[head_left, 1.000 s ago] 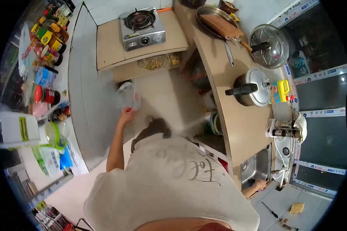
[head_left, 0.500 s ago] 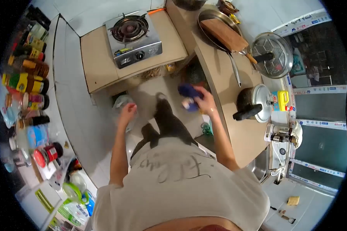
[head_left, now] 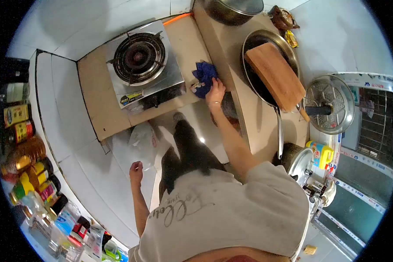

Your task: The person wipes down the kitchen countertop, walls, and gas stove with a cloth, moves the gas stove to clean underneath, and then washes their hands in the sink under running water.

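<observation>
A crumpled dark blue cloth (head_left: 205,75) with a pale patch lies on the tan counter just right of the gas stove (head_left: 170,65). My right hand (head_left: 215,92) is closed on the cloth's right edge near the counter's front. Down at my left side hangs my left hand (head_left: 136,172), its fingers curled in and nothing visible in them. Below the counter, close to that hand, is a translucent plastic bag (head_left: 143,139).
A frying pan (head_left: 278,124) with a wooden block (head_left: 276,76) across it sits on the right counter. Beyond are a glass lid (head_left: 343,105), a pot (head_left: 231,16) and a yellow bottle (head_left: 322,155). Jars and bottles (head_left: 25,153) line the left side.
My right hand has moved forward and up, bringing the blue cloth from the air onto the counter beside the stove. My left hand has dropped back toward my side. The view has shifted.
</observation>
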`<state>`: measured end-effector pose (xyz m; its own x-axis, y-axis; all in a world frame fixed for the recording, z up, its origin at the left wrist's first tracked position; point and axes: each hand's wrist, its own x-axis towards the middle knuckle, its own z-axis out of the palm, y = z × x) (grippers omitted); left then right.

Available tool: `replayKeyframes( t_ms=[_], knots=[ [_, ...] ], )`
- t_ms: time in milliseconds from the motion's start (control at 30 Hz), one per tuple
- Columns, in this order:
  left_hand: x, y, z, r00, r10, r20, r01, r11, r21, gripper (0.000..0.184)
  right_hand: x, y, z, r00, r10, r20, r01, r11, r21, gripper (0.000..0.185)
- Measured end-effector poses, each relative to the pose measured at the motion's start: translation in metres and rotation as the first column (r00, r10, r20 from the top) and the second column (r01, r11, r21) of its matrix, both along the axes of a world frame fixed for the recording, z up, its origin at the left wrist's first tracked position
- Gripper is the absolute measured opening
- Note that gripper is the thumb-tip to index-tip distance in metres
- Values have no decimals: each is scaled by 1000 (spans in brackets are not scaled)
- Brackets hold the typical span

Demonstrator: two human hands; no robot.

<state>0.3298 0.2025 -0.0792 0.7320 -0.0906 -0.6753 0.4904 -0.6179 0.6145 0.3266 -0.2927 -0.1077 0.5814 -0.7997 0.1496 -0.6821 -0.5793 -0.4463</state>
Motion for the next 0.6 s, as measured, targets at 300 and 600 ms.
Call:
replayKeyframes(
  t_ms=[300,600],
  knots=[
    [18,-80,-9,976,-216,-3,215,974,-65,24,24,-6,-17,998,-66,-16,66,997,-46,41],
    [56,-99,-10,934,-341,104,345,939,-14,25,29,-39,46,793,-580,187,-378,-228,897,42]
  ],
)
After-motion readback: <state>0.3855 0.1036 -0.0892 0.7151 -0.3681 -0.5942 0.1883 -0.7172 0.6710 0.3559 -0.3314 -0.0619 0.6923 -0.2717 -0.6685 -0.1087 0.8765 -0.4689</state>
